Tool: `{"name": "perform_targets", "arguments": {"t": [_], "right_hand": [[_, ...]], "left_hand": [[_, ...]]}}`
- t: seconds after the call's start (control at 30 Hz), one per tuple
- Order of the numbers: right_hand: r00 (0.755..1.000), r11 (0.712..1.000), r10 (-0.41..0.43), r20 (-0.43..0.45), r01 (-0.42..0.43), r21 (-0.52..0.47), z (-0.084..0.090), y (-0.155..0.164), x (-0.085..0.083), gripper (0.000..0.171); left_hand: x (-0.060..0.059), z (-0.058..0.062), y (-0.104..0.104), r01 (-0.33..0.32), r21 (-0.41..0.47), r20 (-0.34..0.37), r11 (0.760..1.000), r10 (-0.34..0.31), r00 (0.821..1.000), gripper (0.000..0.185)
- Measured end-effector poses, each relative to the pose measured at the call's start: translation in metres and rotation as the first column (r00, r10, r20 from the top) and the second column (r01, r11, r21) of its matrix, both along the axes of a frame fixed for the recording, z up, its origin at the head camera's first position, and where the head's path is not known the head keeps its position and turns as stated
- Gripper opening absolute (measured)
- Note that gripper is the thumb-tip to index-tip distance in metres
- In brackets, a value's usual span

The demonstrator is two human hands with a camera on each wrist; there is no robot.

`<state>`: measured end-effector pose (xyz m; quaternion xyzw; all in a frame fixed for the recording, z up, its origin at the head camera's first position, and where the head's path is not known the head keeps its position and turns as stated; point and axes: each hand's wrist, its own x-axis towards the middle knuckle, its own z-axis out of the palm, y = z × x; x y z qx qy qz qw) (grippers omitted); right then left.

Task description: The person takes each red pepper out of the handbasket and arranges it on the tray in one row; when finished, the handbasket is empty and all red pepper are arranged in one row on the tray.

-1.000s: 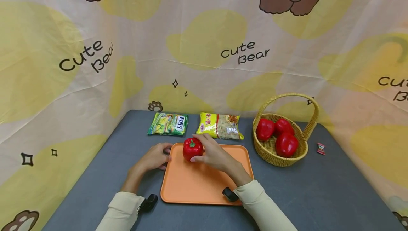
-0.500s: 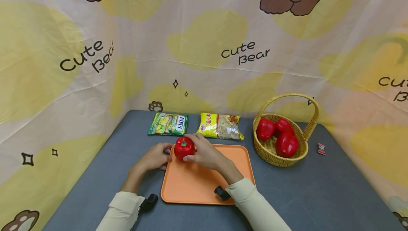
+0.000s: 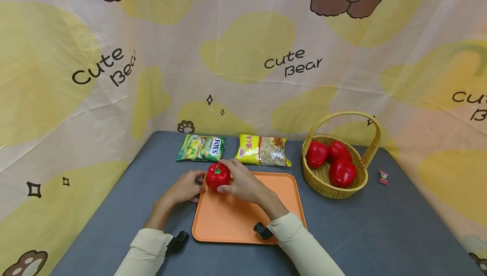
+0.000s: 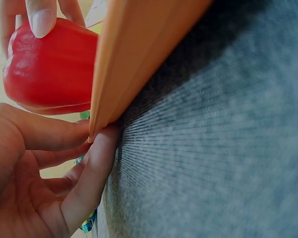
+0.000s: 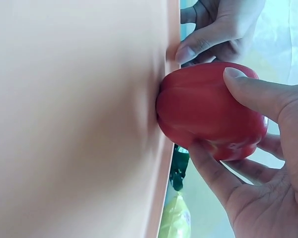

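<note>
My right hand grips a red bell pepper at the far left corner of the orange tray. In the right wrist view the thumb and fingers curl round the pepper, and its base meets the tray surface. At the tray's left edge my left hand pinches the rim; the left wrist view has the thumb over the rim and a finger beneath it. A wicker basket to the right contains several red bell peppers, one of them at its front.
Behind the tray lie a green Fox's candy bag and a yellow food packet. A small red wrapped sweet sits right of the basket on the grey table. Patterned cloth hangs behind the table.
My right hand has moved the bell pepper leftward across the tray to the far left corner, slowing in the last half second. My left hand has stayed at the rim.
</note>
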<state>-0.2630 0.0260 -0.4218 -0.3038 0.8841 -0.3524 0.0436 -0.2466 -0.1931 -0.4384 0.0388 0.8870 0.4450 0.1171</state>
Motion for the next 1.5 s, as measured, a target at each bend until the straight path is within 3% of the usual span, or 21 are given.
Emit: {"name": "perform_targets", "arguments": {"t": [0.43, 0.8, 1.03, 1.5], "right_hand": [[1.000, 1.000, 0.013, -0.009, -0.013, -0.004, 0.003, 0.001, 0.002, 0.082], [0.997, 0.999, -0.018, -0.070, 0.020, 0.032, 0.010, 0.019, 0.010, 0.083], [0.991, 0.999, -0.038, -0.127, 0.040, 0.011, 0.019, 0.046, 0.013, 0.082], [0.962, 0.991, -0.130, -0.238, 0.124, -0.043, 0.026, 0.124, 0.020, 0.078]], "left_hand": [[-0.001, 0.000, 0.001, 0.004, 0.002, -0.021, 1.000, -0.004, 1.000, 0.049], [0.000, 0.000, 0.001, -0.002, -0.003, -0.014, 1.000, 0.002, 1.000, 0.050], [-0.001, -0.003, 0.000, 0.010, 0.018, -0.031, 1.000, -0.009, 0.999, 0.049], [-0.002, -0.002, -0.001, 0.019, 0.032, 0.000, 0.999, -0.019, 1.000, 0.049]]}}
